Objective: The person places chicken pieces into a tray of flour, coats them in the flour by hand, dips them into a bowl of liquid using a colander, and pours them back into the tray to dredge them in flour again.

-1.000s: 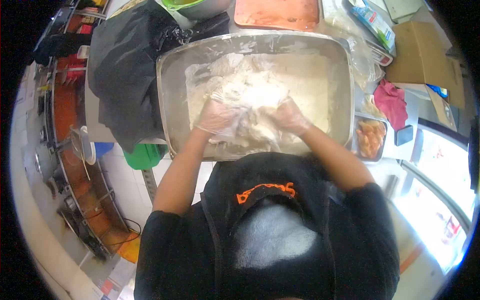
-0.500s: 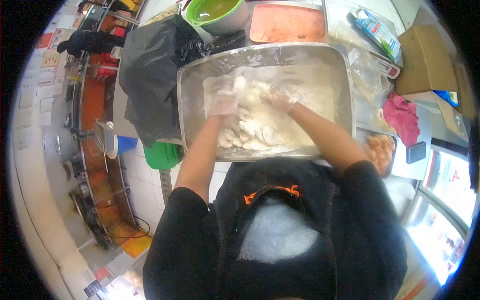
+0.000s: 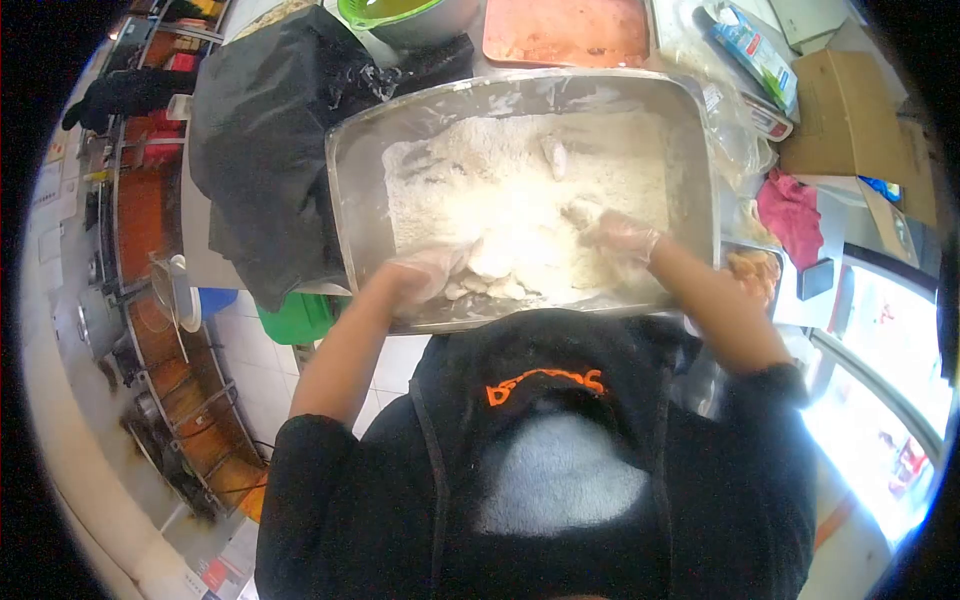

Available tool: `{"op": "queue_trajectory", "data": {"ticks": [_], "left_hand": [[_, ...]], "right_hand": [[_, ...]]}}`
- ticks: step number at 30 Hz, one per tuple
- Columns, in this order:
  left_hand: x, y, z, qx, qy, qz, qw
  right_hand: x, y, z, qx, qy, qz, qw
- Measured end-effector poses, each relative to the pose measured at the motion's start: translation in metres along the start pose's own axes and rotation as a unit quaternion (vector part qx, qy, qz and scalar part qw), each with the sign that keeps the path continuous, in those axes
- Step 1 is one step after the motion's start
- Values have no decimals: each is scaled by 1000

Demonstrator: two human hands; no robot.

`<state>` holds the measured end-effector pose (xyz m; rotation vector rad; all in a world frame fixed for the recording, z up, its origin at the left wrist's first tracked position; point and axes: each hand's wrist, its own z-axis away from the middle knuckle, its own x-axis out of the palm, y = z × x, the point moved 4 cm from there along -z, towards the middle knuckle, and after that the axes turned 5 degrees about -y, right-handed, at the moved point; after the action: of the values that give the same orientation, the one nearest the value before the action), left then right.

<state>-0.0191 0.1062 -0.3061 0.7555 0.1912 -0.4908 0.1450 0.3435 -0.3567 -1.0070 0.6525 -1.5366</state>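
A large metal tub (image 3: 365, 205) holds white flour (image 3: 450, 160) with several coated pieces (image 3: 500, 275) heaped near its front side. One coated piece (image 3: 555, 157) lies apart toward the back. My left hand (image 3: 432, 270), in a clear plastic glove, is in the flour at the left end of the heap, its fingers against a piece. My right hand (image 3: 622, 238), also gloved, is in the flour right of the heap, at a coated piece. Flour and glare hide the fingertips of both hands.
Behind the tub are a green-rimmed bowl (image 3: 400, 15) and an orange tray (image 3: 565, 30). Black plastic (image 3: 260, 150) lies at the left. At the right are a tray of raw pieces (image 3: 752, 275), a pink cloth (image 3: 790, 218), a phone (image 3: 815, 280) and a cardboard box (image 3: 840, 115).
My hands have moved apart and toward me, the left down and left, the right down and right. A coated piece now lies separately at the back. The view has shifted.
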Motion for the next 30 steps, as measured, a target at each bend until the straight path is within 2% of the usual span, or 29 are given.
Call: {"op": "queue_trajectory", "data": {"ticks": [1,2,4,5,6,8,10,12,13,15,16,17,19,20,21,22,23,24,25,26,27,28,29,30], "left_hand": [[6,11,-5,-36,-3,200,979],[20,-12,-25,17,16,226,974],[48,-55,-61,125,45,275,952],[51,-40,-64,54,17,495,867],[53,-37,-74,45,31,544,837],[57,-32,-93,32,63,635,769],[25,1,-64,-73,78,701,705],[21,-3,-53,-127,82,733,664],[12,-7,-46,-57,48,732,677],[-11,1,-42,83,160,597,782],[-19,3,-38,82,162,600,779],[-30,4,-31,67,216,352,908],[-39,7,-24,44,250,80,964],[-47,17,-18,134,342,-33,929],[-51,27,-8,221,425,-145,866],[-55,24,-2,221,427,-144,865],[-52,17,-1,199,315,-214,903],[-47,9,0,173,197,-281,923],[-46,-2,0,172,198,-282,923],[-48,-19,-4,170,237,-156,944],[-54,-22,-7,167,255,-93,948],[-62,-21,-7,167,274,-29,947],[-70,-23,-11,60,273,-128,952],[-78,-23,-11,-49,268,-224,936]], "right_hand": [[10,4,-4,35,-8,-43,998],[20,8,-8,68,-16,-86,994],[45,5,-26,83,-41,-64,994],[53,5,-31,97,-71,-41,992],[54,14,-36,99,-68,-39,992],[61,-3,-44,33,-36,-69,996],[61,-37,-43,-33,5,-40,999],[61,-71,-39,-87,48,21,995],[61,-87,-36,-99,66,39,992],[61,-110,-27,-109,90,54,988],[61,-113,-26,-109,101,59,987],[60,-113,-22,-106,108,56,987],[57,-94,-24,-103,113,50,987],[55,-87,-23,-104,122,44,986],[56,-87,-20,-102,121,45,986],[58,-89,-16,-128,127,-13,984],[57,-91,-13,-155,131,-72,977],[50,-88,-15,-155,130,-71,977],[39,-79,-19,-109,128,-63,984],[30,-72,-23,-63,126,-55,988],[28,-82,-26,-64,127,-54,988],[23,-98,-27,27,173,107,979],[17,-109,-27,116,213,264,933],[8,-102,-33,112,215,266,933]]}}
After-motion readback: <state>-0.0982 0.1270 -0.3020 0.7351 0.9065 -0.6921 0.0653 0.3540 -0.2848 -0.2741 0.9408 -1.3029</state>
